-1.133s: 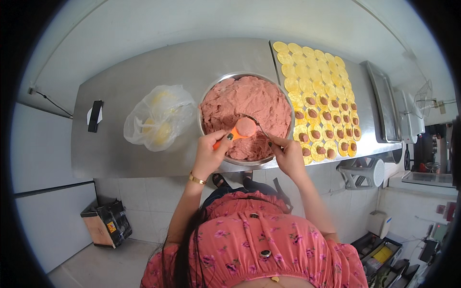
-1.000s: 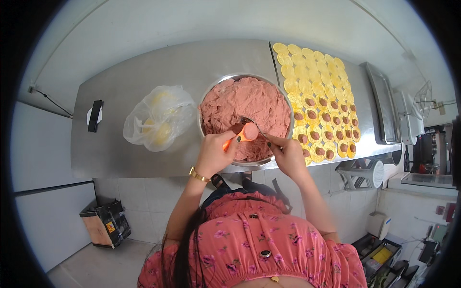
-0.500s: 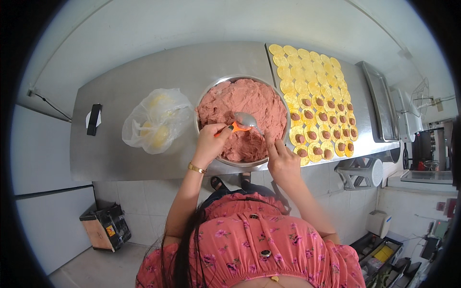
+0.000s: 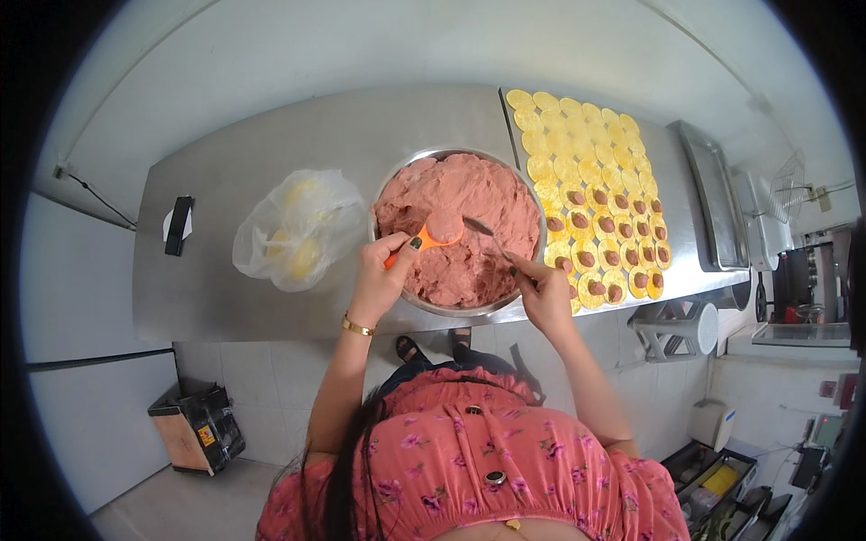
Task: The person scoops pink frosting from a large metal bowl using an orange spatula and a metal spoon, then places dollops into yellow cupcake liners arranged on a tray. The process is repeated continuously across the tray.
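A wide metal bowl [image 4: 543, 233] stands in front of me, heaped with pink ground meat [image 4: 460, 185]. My left hand [image 4: 377, 275] is closed round the handle of an orange measuring scoop [image 4: 437, 242], which is filled with meat and held over the bowl. My right hand [image 4: 547, 296] grips the handle of a metal spoon [image 4: 478, 225]. The spoon's head is just right of the scoop; whether they touch I cannot tell. To the right lie rows of round yellow discs [image 4: 564, 140], and the nearer rows carry small lumps of meat [image 4: 606, 224].
On the steel table [image 4: 262, 117], a clear plastic bag [image 4: 298, 230] with yellow contents lies left of the bowl. A dark phone-like object [image 4: 178, 225] is farther left. Metal trays [image 4: 708, 194] sit at the right end. A grey stool [image 4: 675, 332] stands below the table's right side.
The spoon has come off the top of the orange scoop and moved right, uncovering the meat in it. My left hand has shifted slightly left, my right hand slightly right.
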Motion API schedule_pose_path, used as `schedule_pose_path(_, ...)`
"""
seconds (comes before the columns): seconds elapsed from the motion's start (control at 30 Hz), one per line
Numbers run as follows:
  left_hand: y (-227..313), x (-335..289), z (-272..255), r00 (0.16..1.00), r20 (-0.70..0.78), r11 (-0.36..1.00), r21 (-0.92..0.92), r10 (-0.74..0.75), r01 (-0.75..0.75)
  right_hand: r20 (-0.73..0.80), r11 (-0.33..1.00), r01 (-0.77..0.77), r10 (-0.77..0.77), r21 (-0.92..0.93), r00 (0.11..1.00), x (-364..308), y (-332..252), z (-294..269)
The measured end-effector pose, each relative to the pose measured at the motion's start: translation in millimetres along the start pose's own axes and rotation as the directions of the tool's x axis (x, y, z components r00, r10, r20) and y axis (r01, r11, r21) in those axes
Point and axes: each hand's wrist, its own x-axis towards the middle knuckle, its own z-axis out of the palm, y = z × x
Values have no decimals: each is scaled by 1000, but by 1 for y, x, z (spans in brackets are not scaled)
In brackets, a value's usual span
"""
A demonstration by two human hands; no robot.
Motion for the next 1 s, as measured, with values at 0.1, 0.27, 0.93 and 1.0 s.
schedule_pose_path(0.1, 6, -8, 0, 998, 4, 951, 304, 63, -62, -36, 999, 49, -49, -22, 998, -5, -10, -9)
schedule_pose_path(0.27, 13, -10, 3, 985, 6, 902, 401, 171, -159, 27, 931, 205, -207, -301, 978, -16, -29, -9)
schedule_pose_path(0.93, 27, -8, 21, 957, 58, 753, 605, 284, -260, 216, 606, 362, -302, -708, 928, -7, -53, -28)
schedule_pose_path(1.0, 28, -8, 30, 947, 78, 691, 665, 313, -283, 254, 648, 330, -212, -687, 944, -6, -49, -30)
